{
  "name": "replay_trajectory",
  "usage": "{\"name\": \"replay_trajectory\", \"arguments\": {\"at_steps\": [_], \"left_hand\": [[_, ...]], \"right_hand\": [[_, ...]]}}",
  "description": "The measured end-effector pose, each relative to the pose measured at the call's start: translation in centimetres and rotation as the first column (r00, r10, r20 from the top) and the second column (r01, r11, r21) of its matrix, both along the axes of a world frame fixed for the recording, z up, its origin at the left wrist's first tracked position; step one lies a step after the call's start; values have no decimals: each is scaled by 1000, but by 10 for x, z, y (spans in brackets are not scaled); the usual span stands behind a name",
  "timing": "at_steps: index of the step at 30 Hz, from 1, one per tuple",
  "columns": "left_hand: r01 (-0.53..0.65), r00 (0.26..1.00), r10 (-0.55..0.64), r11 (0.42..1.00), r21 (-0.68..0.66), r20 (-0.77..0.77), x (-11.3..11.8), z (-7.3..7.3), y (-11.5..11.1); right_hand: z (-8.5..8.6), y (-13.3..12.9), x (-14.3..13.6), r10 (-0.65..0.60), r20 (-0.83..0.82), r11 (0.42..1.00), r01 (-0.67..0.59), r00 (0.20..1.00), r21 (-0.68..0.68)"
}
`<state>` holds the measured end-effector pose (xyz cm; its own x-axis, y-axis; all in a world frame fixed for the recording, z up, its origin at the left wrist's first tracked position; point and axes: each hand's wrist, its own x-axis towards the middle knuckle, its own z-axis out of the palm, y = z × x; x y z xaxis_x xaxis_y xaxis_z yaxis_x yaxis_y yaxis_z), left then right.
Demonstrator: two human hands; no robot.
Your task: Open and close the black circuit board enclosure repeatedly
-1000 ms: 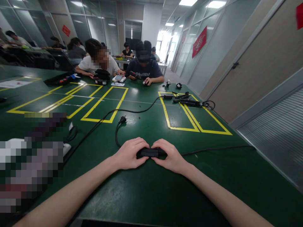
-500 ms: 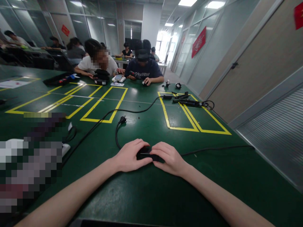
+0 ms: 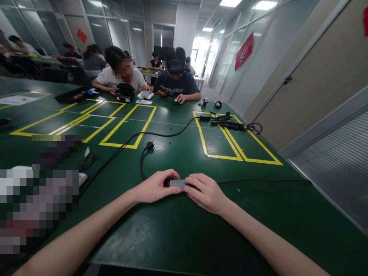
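Between my two hands is a black power adapter (image 3: pixel 177 185), with a flat greyish face turned up. My left hand (image 3: pixel 156 186) grips its left end, thumb along the near side and fingers over the far side. My right hand (image 3: pixel 205 191) closes round the right end, fingertips near my left thumb. A short black cord runs from behind my left hand to a plug (image 3: pixel 150 145) lying on the table. On the right, a thin black cable (image 3: pixel 258 180) leads from behind my right hand to the table's edge. My hands hide both ends of the adapter.
Yellow tape rectangles mark the green table (image 3: pixel 178 234). A long black cable (image 3: pixel 163 135) crosses it, reaching bundled black cords (image 3: pixel 234 124) at right. Two people sit opposite, near a black tray (image 3: pixel 73 95). Pixelated items lie at left.
The adapter has been turned in my hands, so its greyish face now shows where a dark side was. Both hands remain on it; the view has shifted slightly.
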<state>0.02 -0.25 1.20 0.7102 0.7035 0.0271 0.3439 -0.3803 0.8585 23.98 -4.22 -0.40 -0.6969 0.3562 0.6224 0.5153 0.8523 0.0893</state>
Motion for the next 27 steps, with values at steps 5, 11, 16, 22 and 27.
{"name": "replay_trajectory", "arguments": {"at_steps": [5, 11, 16, 22, 27], "left_hand": [[13, 999, -14, 999, 36, 29, 1, -4, -2], [7, 1000, -4, 977, 215, -14, 0, -9, -3], [5, 997, 24, 921, 389, -71, 2, -9, -3], [87, 984, -5, 888, 452, -180, 4, -9, -2], [84, 990, -22, 889, 451, -139, 3, -11, -1]], "right_hand": [[-4, 2, 4, 9, -11, 988, -11, 1000, -155], [-3, -3, 2, -101, -155, 870, 11, 983, -493], [-6, -6, -4, -209, -205, 823, 59, 956, -565], [-7, -4, -4, -207, -217, 817, 47, 954, -575], [-7, -3, -4, -197, -216, 795, 27, 956, -606]]}}
